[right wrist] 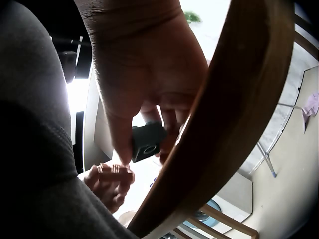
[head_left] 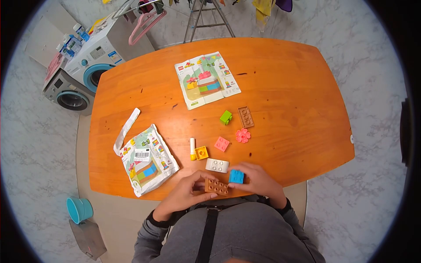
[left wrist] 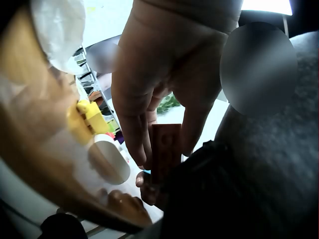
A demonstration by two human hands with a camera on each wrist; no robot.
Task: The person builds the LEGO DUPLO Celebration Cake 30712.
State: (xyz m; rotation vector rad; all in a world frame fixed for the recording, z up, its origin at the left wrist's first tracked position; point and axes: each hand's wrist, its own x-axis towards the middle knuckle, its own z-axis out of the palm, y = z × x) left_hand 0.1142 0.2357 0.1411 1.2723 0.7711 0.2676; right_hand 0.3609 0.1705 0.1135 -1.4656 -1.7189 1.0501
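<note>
My left hand point(head_left: 190, 193) grips a brown building brick point(head_left: 216, 186) by its left end, studs facing up, at the table's near edge. In the left wrist view that brick point(left wrist: 166, 149) sits between thumb and fingers. My right hand point(head_left: 259, 180) pinches a blue brick point(head_left: 236, 176) just right of the brown one; in the right wrist view the blue brick point(right wrist: 147, 142) looks dark, its hollow underside showing. Just beyond both hands lies a white brick point(head_left: 217, 165) with rounded ends.
Farther off lie a yellow brick point(head_left: 201, 152), a white-and-yellow candle-like piece point(head_left: 192, 149), pink brick point(head_left: 222, 143), pink flower point(head_left: 243, 135), green brick point(head_left: 226, 117) and brown plate point(head_left: 245, 117). A torn bag point(head_left: 149, 162) lies left, an instruction sheet point(head_left: 208, 80) at the back.
</note>
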